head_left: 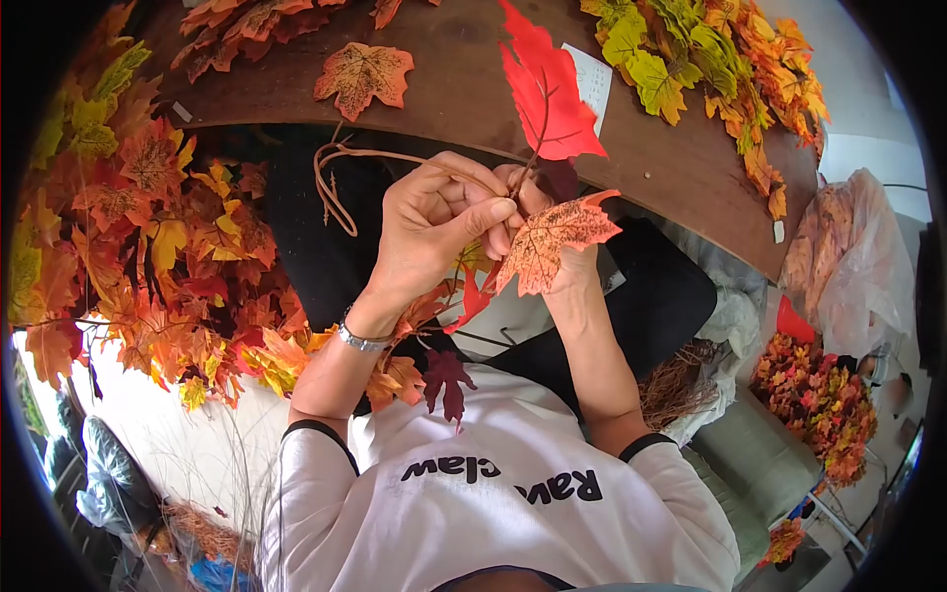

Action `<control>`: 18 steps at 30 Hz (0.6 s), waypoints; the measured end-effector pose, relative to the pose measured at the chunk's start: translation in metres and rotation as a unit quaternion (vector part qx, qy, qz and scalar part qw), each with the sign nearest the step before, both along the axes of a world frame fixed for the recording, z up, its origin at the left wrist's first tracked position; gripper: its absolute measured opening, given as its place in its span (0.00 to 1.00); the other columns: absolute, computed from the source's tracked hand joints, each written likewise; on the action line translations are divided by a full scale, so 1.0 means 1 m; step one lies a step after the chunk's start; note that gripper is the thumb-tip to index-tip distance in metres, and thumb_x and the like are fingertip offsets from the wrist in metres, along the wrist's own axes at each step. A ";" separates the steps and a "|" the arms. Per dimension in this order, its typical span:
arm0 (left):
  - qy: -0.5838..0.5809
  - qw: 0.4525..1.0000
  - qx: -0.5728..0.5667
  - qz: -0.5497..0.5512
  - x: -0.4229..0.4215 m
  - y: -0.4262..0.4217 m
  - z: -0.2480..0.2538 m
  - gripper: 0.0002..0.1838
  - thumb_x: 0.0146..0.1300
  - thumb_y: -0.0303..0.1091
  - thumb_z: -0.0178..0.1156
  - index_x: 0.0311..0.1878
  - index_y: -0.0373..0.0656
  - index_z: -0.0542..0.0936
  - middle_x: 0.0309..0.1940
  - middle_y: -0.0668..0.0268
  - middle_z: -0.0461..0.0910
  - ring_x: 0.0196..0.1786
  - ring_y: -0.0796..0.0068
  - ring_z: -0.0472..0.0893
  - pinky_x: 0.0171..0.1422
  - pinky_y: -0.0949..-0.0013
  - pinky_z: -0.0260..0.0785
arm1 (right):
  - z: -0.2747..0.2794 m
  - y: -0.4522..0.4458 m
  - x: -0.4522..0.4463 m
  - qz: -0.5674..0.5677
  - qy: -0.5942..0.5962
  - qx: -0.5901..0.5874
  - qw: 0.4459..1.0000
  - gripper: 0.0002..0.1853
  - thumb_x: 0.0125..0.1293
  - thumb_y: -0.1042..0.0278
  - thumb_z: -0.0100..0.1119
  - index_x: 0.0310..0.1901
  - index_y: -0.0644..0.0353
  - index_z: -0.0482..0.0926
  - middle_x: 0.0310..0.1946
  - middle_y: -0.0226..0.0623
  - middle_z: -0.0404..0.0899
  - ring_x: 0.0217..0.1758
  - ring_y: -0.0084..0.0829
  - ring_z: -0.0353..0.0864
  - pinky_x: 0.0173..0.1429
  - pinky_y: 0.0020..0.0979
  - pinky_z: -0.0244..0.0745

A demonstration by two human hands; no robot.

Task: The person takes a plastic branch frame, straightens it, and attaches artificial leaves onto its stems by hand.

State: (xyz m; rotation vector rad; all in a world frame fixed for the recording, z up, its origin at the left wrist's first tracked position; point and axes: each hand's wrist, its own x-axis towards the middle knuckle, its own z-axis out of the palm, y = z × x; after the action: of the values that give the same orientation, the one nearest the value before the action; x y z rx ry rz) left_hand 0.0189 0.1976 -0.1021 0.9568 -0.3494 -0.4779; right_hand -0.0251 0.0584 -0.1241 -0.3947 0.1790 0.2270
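Both hands meet over my lap, gripping an artificial autumn-leaf garland. My left hand (439, 217), with a metal watch (362, 337) at its wrist, is closed in a pinch on the garland's brown stem (419, 160), whose loose end loops out to the left. My right hand (572, 266) is closed around the same stem where leaves join it; a speckled orange leaf (557, 240) partly hides its fingers. A bright red leaf (552, 104) stands up above the hands. Below them, more leaves hang, among them a dark maroon leaf (446, 385) against my shirt.
A brown table (464, 89) curves across the front, with a single orange leaf (364, 81), white paper (589, 84) and yellow-green leaves (671, 59) on it. A big leaf heap (148, 237) fills the left. A plastic bag (858, 257) and leaf bunch (819, 405) are at right.
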 end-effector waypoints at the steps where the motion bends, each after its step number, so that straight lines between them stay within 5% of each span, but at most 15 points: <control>1: 0.003 1.000 0.000 0.001 -0.001 0.000 0.000 0.07 0.57 0.21 0.57 0.36 0.31 0.70 0.26 0.57 0.77 0.24 0.77 0.78 0.27 0.78 0.73 | 0.002 -0.002 -0.001 0.016 -0.007 -0.006 1.000 0.10 0.57 0.68 0.59 0.36 0.62 0.70 0.35 0.36 0.72 0.25 0.37 0.75 0.30 0.37 0.72; 5: 0.034 0.999 -0.016 -0.016 0.000 0.001 -0.004 0.07 0.57 0.22 0.58 0.36 0.31 0.70 0.25 0.57 0.78 0.23 0.77 0.78 0.26 0.79 0.73 | -0.007 -0.004 -0.003 0.035 -0.018 0.020 0.999 0.20 0.51 0.63 0.66 0.42 0.63 0.71 0.35 0.33 0.71 0.32 0.35 0.76 0.38 0.35 0.73; 9: 0.077 0.996 -0.042 -0.026 0.003 0.001 -0.005 0.08 0.57 0.22 0.58 0.37 0.32 0.70 0.25 0.57 0.78 0.23 0.76 0.78 0.25 0.79 0.72 | -0.007 0.000 -0.004 -0.025 -0.020 -0.141 0.990 0.14 0.61 0.60 0.56 0.39 0.63 0.70 0.21 0.29 0.69 0.21 0.28 0.72 0.25 0.30 0.65; 17: 0.075 0.994 0.004 -0.084 0.007 0.005 0.001 0.09 0.59 0.24 0.57 0.39 0.32 0.69 0.27 0.59 0.78 0.26 0.77 0.79 0.29 0.76 0.73 | -0.016 -0.011 -0.012 -0.057 -0.050 -0.269 0.960 0.18 0.56 0.60 0.60 0.40 0.65 0.70 0.23 0.32 0.69 0.24 0.26 0.73 0.26 0.28 0.67; 18: 0.085 0.992 0.029 -0.093 0.008 0.006 0.005 0.09 0.59 0.25 0.57 0.40 0.32 0.70 0.28 0.59 0.78 0.26 0.77 0.79 0.29 0.76 0.72 | -0.012 -0.012 -0.012 -0.050 -0.062 -0.242 0.967 0.15 0.55 0.67 0.59 0.40 0.65 0.70 0.28 0.33 0.70 0.28 0.26 0.74 0.32 0.28 0.69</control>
State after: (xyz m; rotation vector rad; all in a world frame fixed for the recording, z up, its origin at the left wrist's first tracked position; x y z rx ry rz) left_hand 0.0269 0.2036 -0.0968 0.9365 -0.2728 -0.7379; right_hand -0.0375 0.0465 -0.1365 -0.8815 0.1289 0.0557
